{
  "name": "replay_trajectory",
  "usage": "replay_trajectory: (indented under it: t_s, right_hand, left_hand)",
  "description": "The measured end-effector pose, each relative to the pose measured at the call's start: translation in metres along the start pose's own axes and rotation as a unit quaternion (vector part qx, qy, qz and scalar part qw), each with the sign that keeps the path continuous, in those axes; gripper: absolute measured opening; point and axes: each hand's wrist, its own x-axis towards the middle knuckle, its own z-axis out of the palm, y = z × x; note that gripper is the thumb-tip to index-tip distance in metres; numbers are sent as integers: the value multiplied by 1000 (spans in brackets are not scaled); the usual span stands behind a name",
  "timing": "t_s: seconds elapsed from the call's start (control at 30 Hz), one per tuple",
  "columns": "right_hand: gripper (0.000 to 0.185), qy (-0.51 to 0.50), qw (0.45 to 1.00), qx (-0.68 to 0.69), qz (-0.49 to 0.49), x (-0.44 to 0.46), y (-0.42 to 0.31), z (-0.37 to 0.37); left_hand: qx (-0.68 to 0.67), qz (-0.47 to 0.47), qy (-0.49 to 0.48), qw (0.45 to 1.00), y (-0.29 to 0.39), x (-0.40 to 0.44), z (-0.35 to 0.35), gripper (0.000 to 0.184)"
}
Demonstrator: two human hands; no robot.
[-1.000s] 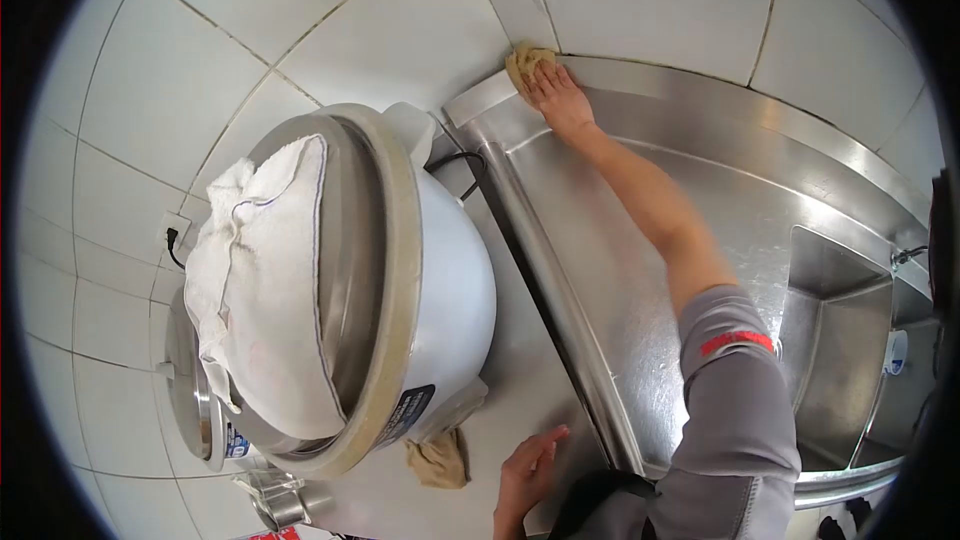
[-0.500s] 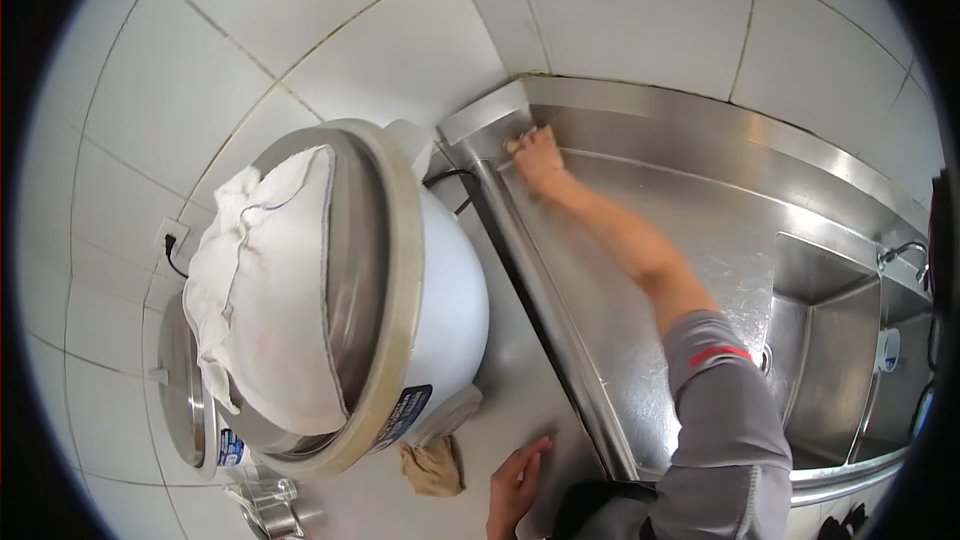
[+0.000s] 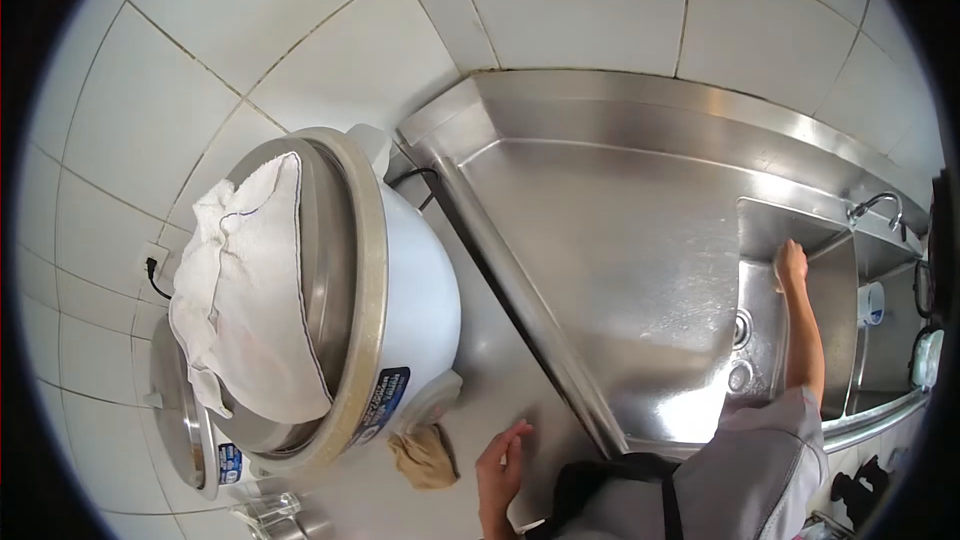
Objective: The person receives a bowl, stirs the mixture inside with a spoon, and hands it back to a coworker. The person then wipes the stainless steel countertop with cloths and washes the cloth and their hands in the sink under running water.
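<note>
My right hand (image 3: pixel 791 262) is closed over the near sink basin (image 3: pixel 768 340), close to its back wall. A small tan bit shows under its fingers, likely part of the cloth seen earlier, though most of it is hidden. My left hand (image 3: pixel 500 468) hangs over the lower counter (image 3: pixel 470 420), fingers extended and nothing in it. To its left lies a crumpled brown cloth (image 3: pixel 424 456). A steel drainboard (image 3: pixel 600 240) spreads between the raised rim and the basin.
A large rice cooker (image 3: pixel 415 290) with a white towel (image 3: pixel 250 290) on its lid stands at the left, a second cooker (image 3: pixel 180 410) behind it. A faucet (image 3: pixel 880 202) and a white cup (image 3: pixel 871 303) are at the right. Metal containers (image 3: pixel 275 517) stand at the lower left.
My right hand has moved from the wall corner down to the drainboard's corner, then right into the sink basin. The view has shifted right. My left hand stays near the brown cloth.
</note>
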Motion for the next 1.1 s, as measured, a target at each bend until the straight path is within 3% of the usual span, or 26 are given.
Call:
replay_trajectory:
  t_s: [0.1,0.13,0.2,0.23,0.27,0.33,0.43,0.47,0.53,0.63,0.67,0.73,0.8,0.87,0.97,1.03,1.1]
  right_hand:
    - [27,144,980,53,-124,-22,-27,-59]
    - [24,54,989,90,-106,-26,-67,-86]
    - [24,-30,963,194,-184,-54,-162,-140]
    - [21,-11,941,232,-244,-49,-192,-121]
    - [19,-63,931,241,-265,-75,-243,-155]
    - [18,54,856,309,-411,-92,-315,-131]
    - [18,-1,861,322,-394,-127,-433,-91]
    - [22,-83,863,291,-404,-155,-448,-111]
    - [28,-61,871,277,-401,-182,-509,-66]
    - [30,-54,913,298,-274,-203,-549,-30]
    - [29,29,896,266,-353,-201,-544,-6]
    - [27,-87,856,259,-439,-208,-480,-35]
    - [26,-218,845,269,-408,-204,-444,-24]
    - [23,-201,834,273,-434,-171,-440,-7]
    - [27,-220,823,354,-387,-117,-486,-31]
    - [36,-171,777,459,-396,-92,-538,-11]
    - [38,-284,765,474,-330,-104,-565,-14]
  left_hand:
    - [36,27,-27,999,-7,2,1,21]
    - [5,26,-34,999,0,4,2,22]
    - [12,54,-39,998,9,5,3,22]
    - [17,67,-38,997,12,2,3,23]
    - [12,61,-34,997,15,-1,5,23]
    - [6,49,-25,998,20,-7,7,23]
    - [7,22,-8,1000,11,-26,13,22]
    - [11,10,-7,1000,12,-32,13,21]
    - [15,-12,-4,1000,19,-43,16,20]
    - [31,-4,9,999,15,-58,17,20]
    - [24,-17,16,999,16,-63,17,20]
    - [-2,-48,24,999,13,-65,21,20]
    - [-11,-61,20,998,12,-67,22,20]
    - [0,-56,5,998,13,-65,22,20]
    - [13,-73,27,997,11,-68,18,20]
    - [26,-87,34,995,4,-74,17,20]
    - [37,-97,41,994,-3,-76,17,20]
